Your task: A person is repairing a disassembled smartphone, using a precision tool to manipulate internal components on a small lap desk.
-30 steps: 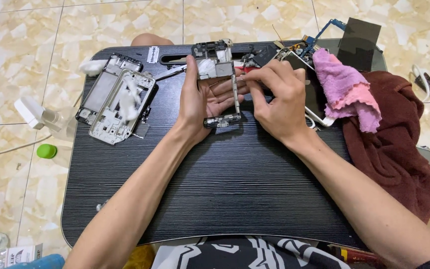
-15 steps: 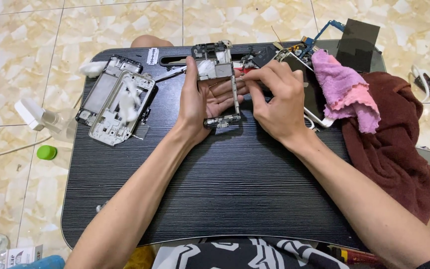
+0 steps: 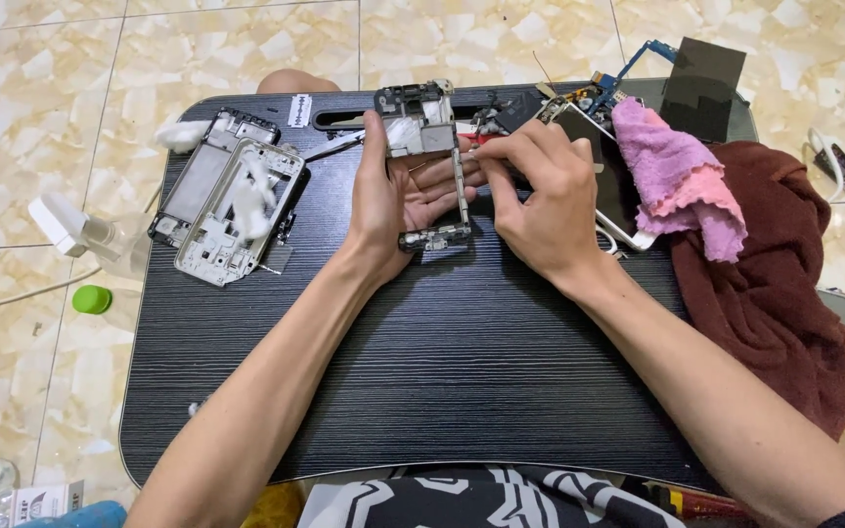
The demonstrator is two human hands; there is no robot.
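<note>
1. I am judging the phone teardown to be well along: two stripped phone frames (image 3: 227,200) are lying side by side at the left of the black tabletop (image 3: 422,391), and a loose circuit board (image 3: 628,73) is resting at the far edge, near a dark panel (image 3: 701,73).
2. What is left, as far as I can see, is the phone circuit assembly (image 3: 432,161) I am working on, which looks only partly taken apart.
3. My left hand (image 3: 393,200) is cradling that assembly, the thumb running up its left edge and the fingers spreading beneath it.
4. My right hand (image 3: 540,200) is pressing its fingertips together right at the assembly's right edge; whether they are pinching a small part or tool, I cannot tell.
5. The assembly is sitting between both grips, above the tabletop's far middle.
6. A pink cloth (image 3: 677,176) is lying just beside my right hand.
</note>
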